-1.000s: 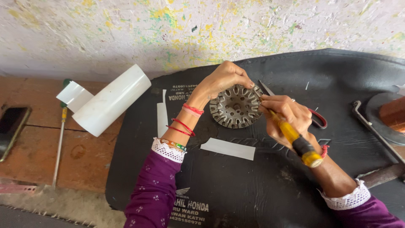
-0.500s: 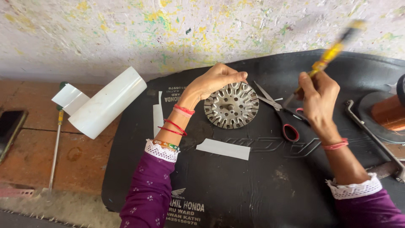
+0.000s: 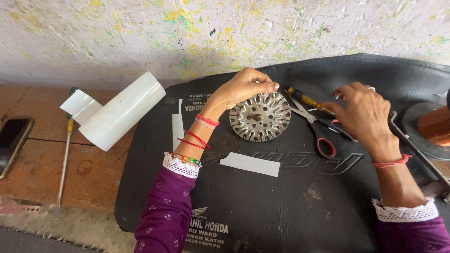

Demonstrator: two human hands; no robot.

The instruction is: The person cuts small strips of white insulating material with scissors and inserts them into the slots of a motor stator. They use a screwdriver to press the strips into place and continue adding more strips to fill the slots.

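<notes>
Now the left hand (image 3: pixel 241 89) curls over the upper rim of a round slotted metal core (image 3: pixel 260 116), its fingertips pinched together on the top edge of the disc, so the hand is closed on that part while the disc lies flat on a black mat (image 3: pixel 300 206). Its wrist carries red bangles, and a purple sleeve with a white lace cuff runs down toward the lower edge of the view. To the right, the right hand (image 3: pixel 363 115) hovers palm down with its fingers spread apart, gripping nothing; it sits just over the tip end of a yellow-handled screwdriver (image 3: pixel 307 100), which lies on the mat right of the core, and whether the fingers touch it cannot be told. Beside the screwdriver lie scissors with red handles (image 3: pixel 318 133), partly under that hand. Below the core, a white paper strip (image 3: pixel 250 164) lies flat on the mat, and another narrow strip (image 3: pixel 177 125) sits left of the left wrist. Farther left, off the mat, a white paper roll (image 3: pixel 122 111) rests on the reddish floor (image 3: pixel 42 164), with a long thin screwdriver (image 3: pixel 63 164) and a dark phone (image 3: pixel 11 143) beyond it.
</notes>
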